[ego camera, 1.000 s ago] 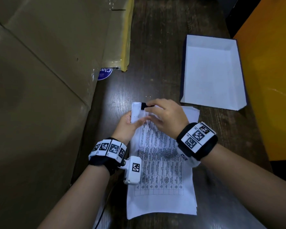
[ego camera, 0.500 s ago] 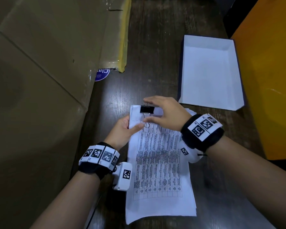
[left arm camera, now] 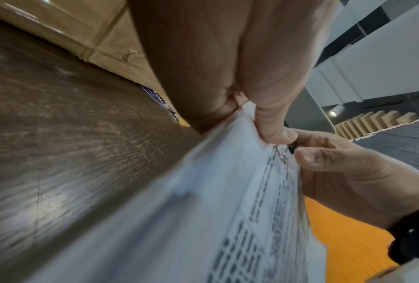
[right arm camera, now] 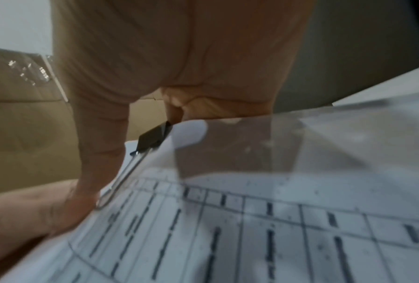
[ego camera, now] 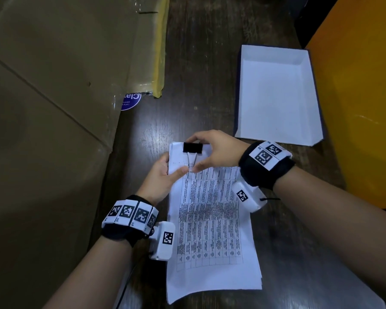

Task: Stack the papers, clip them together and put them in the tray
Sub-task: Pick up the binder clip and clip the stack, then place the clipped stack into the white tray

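A stack of printed papers (ego camera: 210,219) lies lengthwise on the dark wooden table (ego camera: 198,85). A black binder clip (ego camera: 192,148) sits on the stack's far edge, its wire handle folded flat onto the top sheet. My left hand (ego camera: 163,172) pinches the stack's far left corner, thumb on top (left arm camera: 273,122). My right hand (ego camera: 214,150) curls around the clip, index finger behind it and thumb pressing the wire loop (right arm camera: 111,191) down. The papers (right arm camera: 276,210) fill the right wrist view. The white tray (ego camera: 276,97) stands empty at the far right.
A large cardboard box (ego camera: 54,85) walls off the left side, with a blue round sticker (ego camera: 130,101) at its foot. An orange panel (ego camera: 361,97) stands just right of the tray. Bare table lies between the papers and the tray.
The right hand has drawn back off the clip, which is now in plain sight with its wire handle folded down on the paper. The left hand keeps its pinch on the corner.
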### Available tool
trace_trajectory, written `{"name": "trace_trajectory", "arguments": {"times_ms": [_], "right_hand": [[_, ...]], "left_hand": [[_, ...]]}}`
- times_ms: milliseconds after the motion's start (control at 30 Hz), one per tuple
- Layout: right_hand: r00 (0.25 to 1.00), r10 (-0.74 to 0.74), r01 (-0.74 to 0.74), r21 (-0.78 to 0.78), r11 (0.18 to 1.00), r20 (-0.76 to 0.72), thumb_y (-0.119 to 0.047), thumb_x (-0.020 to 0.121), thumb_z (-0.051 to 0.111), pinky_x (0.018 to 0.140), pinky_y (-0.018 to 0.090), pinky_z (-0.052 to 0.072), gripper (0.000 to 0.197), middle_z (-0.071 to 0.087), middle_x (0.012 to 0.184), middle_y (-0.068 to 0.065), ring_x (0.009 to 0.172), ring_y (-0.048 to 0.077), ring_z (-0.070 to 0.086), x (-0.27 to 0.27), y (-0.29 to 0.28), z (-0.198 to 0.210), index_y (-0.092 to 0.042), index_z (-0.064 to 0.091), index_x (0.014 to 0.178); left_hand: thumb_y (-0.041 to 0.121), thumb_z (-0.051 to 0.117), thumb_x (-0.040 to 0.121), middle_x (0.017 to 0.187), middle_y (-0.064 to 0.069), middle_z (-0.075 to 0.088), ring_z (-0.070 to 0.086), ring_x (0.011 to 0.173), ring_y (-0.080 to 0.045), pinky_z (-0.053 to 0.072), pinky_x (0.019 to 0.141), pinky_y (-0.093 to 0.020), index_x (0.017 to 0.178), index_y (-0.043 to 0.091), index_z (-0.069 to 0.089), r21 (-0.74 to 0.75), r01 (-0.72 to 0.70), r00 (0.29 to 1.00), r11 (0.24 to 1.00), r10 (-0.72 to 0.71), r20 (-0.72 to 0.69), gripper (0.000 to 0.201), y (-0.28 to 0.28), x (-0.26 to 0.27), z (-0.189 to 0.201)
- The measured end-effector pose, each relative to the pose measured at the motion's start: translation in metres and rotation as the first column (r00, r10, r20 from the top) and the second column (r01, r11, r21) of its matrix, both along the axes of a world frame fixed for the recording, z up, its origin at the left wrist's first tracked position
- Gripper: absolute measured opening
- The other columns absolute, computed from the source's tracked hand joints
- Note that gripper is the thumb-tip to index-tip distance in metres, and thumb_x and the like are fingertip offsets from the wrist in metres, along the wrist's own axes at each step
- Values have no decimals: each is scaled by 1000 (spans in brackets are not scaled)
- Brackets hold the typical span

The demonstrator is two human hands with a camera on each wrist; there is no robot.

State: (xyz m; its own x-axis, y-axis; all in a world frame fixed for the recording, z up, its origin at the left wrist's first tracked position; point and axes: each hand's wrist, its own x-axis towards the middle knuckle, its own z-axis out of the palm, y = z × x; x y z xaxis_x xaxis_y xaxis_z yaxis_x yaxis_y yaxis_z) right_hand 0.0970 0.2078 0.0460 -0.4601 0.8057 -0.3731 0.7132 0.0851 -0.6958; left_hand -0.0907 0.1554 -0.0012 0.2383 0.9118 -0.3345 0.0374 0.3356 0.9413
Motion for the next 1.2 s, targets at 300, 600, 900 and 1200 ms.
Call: {"name": "trace_trajectory", "arguments": {"times_ms": [300,600,900,1200], "right_hand": [[618,-698,745,-12,666,-363,-39,78,78,104,37,42,72,54,135,-1,126,13,48,84,-49,-22,-27,44,140],[576,-766,574,-526,627,-284,-29,55,93,103,44,49,78,72,121,6,115,22,67,74,-128,-98,-10,63,125],[542,-785,569,-557,605,-299,-28,75,83,87,45,59,45,77,108,9,100,26,74,87,-187,-83,-9,70,114],[343,-883,738,-490,464,-321,-17,76,82,62,22,59,36,81,91,2,84,17,77,121,-200,-62,-4,70,106]], "left_hand": [[14,64,81,103,-3,73,71,95,-20,57,80,-38,119,12,55,51,-108,993,993,105,53,39,2,-13,6],[31,80,64,103,-4,74,71,95,-21,59,79,-36,115,11,56,48,-221,947,974,203,248,60,22,-9,22],[12,61,90,97,-11,69,71,78,-18,56,82,-41,99,9,56,-163,-385,912,909,401,83,11,36,23,10],[3,54,93,119,-6,69,65,111,-18,53,95,-35,119,14,56,-188,175,981,967,-187,-52,28,-84,56,-16]]}}
